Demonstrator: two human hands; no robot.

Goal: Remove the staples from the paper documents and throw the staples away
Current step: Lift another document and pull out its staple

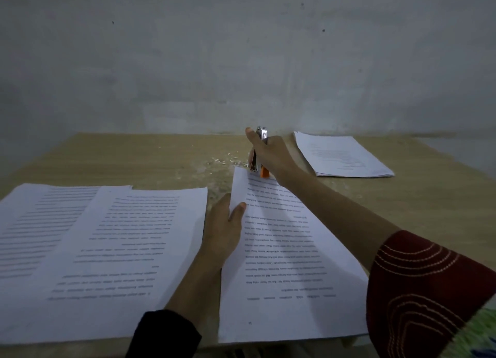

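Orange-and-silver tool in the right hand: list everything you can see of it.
The tool looks like a small stapler, with a shiny silver metal body and an orange plastic piece at its lower end. It stands nearly upright, with the lower end on the far corner of the document on the table. The right hand grips it, thumb running up its left side, and hides much of the body. It cannot be told whether its tip is on a staple.

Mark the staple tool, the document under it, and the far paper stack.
staple tool [258, 162]: head view, on its metal body above the orange end.
document [281, 250]: head view, middle of the printed top page.
far paper stack [343, 156]: head view, centre of its top sheet.
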